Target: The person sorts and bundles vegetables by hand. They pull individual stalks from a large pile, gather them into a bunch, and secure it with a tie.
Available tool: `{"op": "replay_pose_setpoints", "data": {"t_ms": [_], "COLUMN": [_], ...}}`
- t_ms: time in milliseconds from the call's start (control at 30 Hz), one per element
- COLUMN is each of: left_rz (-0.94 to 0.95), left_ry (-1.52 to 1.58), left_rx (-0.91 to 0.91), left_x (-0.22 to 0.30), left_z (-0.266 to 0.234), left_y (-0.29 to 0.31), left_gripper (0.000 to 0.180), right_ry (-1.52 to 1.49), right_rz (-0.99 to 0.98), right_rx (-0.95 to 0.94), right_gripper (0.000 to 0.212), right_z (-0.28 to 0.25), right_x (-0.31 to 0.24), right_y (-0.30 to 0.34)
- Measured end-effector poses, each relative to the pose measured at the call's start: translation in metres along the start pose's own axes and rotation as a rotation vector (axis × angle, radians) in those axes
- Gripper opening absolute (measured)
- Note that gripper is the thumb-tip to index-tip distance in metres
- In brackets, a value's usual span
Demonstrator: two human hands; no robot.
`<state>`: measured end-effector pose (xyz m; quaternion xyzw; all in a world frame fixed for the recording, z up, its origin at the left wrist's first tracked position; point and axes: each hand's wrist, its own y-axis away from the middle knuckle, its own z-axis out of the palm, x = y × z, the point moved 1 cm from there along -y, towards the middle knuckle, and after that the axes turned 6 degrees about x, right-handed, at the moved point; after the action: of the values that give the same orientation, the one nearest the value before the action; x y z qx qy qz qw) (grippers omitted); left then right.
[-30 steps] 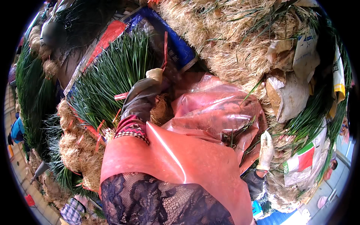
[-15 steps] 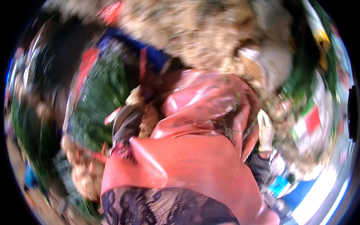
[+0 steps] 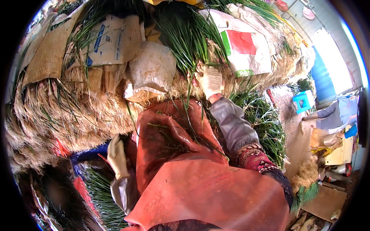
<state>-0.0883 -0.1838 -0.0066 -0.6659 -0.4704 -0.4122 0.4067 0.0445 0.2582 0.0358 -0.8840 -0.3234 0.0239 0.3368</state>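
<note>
My right hand [image 3: 210, 80], in a pale glove, is closed on the bases of some green onions [image 3: 189, 34] at the top of the pile; their long leaves point away from me. Reddish bulbs show beside its fingers. My left hand [image 3: 117, 156], gloved too, is lower down by the blue rim of a crate [image 3: 90, 154]. Its fingers look stretched out, with nothing visible in them. Loose green leaves lie on my orange-red waterproof apron [image 3: 216, 188], which covers my lap.
A long heap of pale roots [image 3: 73, 119] runs across in front, partly covered by sacks [image 3: 150, 71] and a cardboard sheet [image 3: 117, 40]. Greens lie in the crate at left and in another pile [image 3: 266, 131] at right. Beyond are a blue stool [image 3: 303, 101] and another person [image 3: 335, 115].
The view has swung round and steadied from a blur. My right hand has gone from beside the apron to the green onions on the heap. My left hand stays near the crate.
</note>
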Motion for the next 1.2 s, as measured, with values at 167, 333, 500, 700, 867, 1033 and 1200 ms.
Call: {"op": "replay_pose_setpoints", "data": {"t_ms": [167,333,500,700,867,1033,1200], "left_rz": [0.186,0.080,-0.253,-0.376,-0.772,-0.854,-0.850], "left_ry": [0.214,0.541,0.501,0.669,0.818,1.295,1.235], "left_rx": [-0.511,-0.687,-0.720,-0.805,-0.776,-0.788,-0.847], "left_x": [0.125,0.135,0.153,0.107,0.134,0.147,0.131], "left_z": [0.120,0.199,0.205,0.289,0.259,0.204,0.223], "left_y": [-0.005,0.039,0.040,0.000,0.003,0.022,0.046], "left_gripper": [0.026,0.021,0.019,0.033,0.032,0.034,0.047], "right_ry": [-1.401,-1.777,-0.642,-1.380,-1.529,-0.335,-1.741], "right_rz": [0.607,0.479,0.463,0.303,0.730,0.222,0.709], "right_rx": [-0.401,-0.469,-0.222,-0.133,-0.213,0.083,-0.762], "right_gripper": [0.023,0.026,0.035,0.021,0.019,0.021,0.026], "right_z": [0.062,0.058,-0.013,-0.054,-0.049,-0.043,-0.067], "right_x": [0.042,0.069,0.065,0.008,0.029,0.080,-0.003], "right_y": [-0.020,0.000,0.009,0.058,0.062,0.052,0.051]}}
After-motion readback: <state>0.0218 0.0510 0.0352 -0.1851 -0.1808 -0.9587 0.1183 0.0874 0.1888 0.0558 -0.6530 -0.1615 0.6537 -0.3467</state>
